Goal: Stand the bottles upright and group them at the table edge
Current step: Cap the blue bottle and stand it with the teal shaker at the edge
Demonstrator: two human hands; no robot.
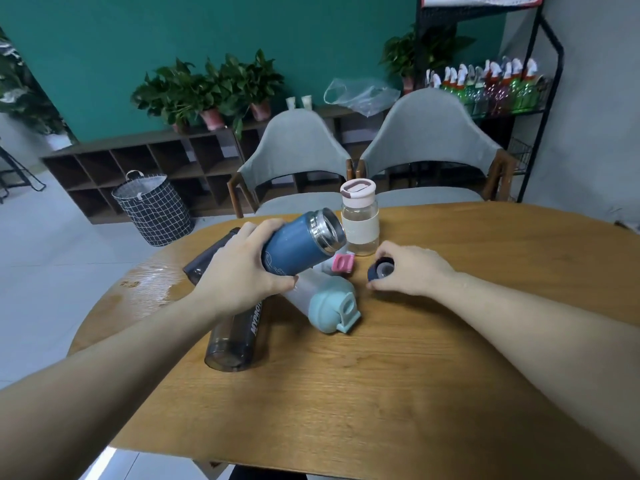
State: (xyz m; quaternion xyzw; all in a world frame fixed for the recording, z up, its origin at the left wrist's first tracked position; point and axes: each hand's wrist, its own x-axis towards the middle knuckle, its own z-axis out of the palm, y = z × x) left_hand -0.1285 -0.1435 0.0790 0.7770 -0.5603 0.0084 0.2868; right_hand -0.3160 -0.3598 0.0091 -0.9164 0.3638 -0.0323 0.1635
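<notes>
A person's two bare arms reach over a round wooden table (398, 393) scattered with drink bottles. The left hand (239, 271) is wrapped firmly around the lower body of a blue metal flask (298, 245), holding it lifted off the table and tilted, its open steel mouth pointing up and to the right with no lid on. The right hand (412, 270) rests on the table just to the right, fingers curled closed around a small dark blue cap (381, 268) that appears to belong to the flask. The step in hand looks like closing the flask before standing it up; the next move would call for bringing cap and mouth together, twisting the cap on, then setting the flask upright by the far edge. One clear bottle with a pink lid (359, 218) already stands upright near that far edge. Three more lie on their sides: a dark smoky bottle (235, 337) under the left wrist, a frosted bottle with a pale teal lid (332, 306) in the middle, and a pink-capped one (343, 264), mostly hidden behind the flask.
</notes>
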